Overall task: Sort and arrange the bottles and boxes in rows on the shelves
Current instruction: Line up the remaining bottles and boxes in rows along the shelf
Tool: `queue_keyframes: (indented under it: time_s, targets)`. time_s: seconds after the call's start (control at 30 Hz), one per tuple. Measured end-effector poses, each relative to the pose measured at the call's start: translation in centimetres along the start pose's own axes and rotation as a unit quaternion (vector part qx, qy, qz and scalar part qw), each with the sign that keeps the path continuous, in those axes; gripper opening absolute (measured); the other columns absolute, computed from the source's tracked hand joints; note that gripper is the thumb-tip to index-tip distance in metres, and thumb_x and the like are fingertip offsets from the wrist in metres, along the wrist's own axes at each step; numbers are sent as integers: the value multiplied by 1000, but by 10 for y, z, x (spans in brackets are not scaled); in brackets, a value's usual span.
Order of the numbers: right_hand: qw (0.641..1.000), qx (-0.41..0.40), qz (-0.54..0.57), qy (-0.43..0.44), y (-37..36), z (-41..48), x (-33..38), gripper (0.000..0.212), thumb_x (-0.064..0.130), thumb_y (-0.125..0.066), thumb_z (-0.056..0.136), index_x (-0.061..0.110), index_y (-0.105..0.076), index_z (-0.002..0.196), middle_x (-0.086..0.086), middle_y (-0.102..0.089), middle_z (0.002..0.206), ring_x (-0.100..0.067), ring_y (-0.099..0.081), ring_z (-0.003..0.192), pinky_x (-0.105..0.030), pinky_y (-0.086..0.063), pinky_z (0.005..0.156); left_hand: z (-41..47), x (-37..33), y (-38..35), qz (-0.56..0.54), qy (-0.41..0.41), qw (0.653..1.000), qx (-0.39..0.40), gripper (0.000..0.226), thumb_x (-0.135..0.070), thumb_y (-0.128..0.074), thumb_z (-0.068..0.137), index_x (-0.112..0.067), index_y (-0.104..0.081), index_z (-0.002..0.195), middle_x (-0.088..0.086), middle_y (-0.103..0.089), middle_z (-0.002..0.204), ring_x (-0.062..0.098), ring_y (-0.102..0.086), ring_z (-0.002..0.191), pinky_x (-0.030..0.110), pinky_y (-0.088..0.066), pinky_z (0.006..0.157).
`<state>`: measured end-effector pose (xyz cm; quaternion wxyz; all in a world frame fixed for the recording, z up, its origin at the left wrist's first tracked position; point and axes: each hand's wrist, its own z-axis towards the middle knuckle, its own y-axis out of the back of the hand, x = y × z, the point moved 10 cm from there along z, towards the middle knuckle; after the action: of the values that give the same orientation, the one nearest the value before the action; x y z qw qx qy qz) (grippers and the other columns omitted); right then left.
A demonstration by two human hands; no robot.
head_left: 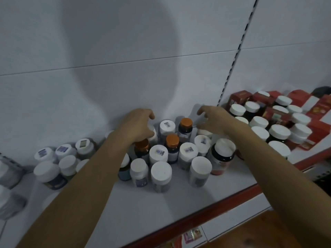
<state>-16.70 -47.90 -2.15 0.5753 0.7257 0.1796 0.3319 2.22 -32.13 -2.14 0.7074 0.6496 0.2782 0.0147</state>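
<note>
Several white-capped bottles (pixel 160 171) and three orange-capped dark bottles (pixel 186 128) stand clustered at the middle of a white shelf (pixel 143 208). My left hand (pixel 138 125) reaches to the back of the cluster, fingers curled round a white-capped bottle (pixel 152 134) that it mostly hides. My right hand (pixel 213 120) hovers over the cluster's back right with fingers spread and curved, above a white bottle (pixel 204 133); I cannot tell if it touches it. A large dark bottle with a white cap (pixel 223 154) stands under my right forearm.
More white-capped bottles (pixel 52 167) stand at the left. On the neighbouring shelf to the right are white-capped dark jars (pixel 279 132) and red boxes (pixel 322 111). The shelf has a red front edge (pixel 206 213). A slotted upright (pixel 234 56) divides the white back wall.
</note>
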Motion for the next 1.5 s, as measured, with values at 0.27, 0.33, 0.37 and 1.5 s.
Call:
queue_keyframes:
  time_s: [0.27, 0.33, 0.37, 1.5]
  targets:
    - [989, -93, 35, 107, 46, -13, 91, 44, 44, -64, 93, 25, -55, 132, -4, -61, 122, -25, -58, 112, -44, -50, 97, -65, 49, 47, -6, 32, 998, -55, 52, -40, -73, 89, -25, -55, 134, 0, -58, 127, 20, -56, 114, 45, -50, 98]
    - [983, -92, 49, 152, 32, -19, 134, 41, 44, -63, 93, 28, -55, 130, -2, -61, 119, -26, -58, 109, -48, -50, 96, -99, 80, 68, -28, 57, 993, -100, 47, -38, -73, 89, -26, -57, 132, -2, -60, 123, 19, -58, 109, 44, -51, 95]
    - [978, -91, 58, 181, 23, -24, 159, 40, 44, -63, 94, 29, -54, 130, -2, -61, 118, -25, -58, 108, -49, -49, 96, -116, 96, 77, -27, 71, 990, -119, 45, -37, -73, 89, -26, -58, 131, -3, -61, 121, 18, -59, 107, 43, -52, 92]
    - [874, 33, 72, 479, -133, -80, 512, 49, 22, -65, 93, 19, -40, 136, -12, -49, 115, -23, -45, 92, -33, -40, 73, -391, 237, 107, -102, 329, 862, -372, 31, -29, -69, 92, -29, -51, 118, -1, -61, 115, 19, -58, 101, 37, -47, 80]
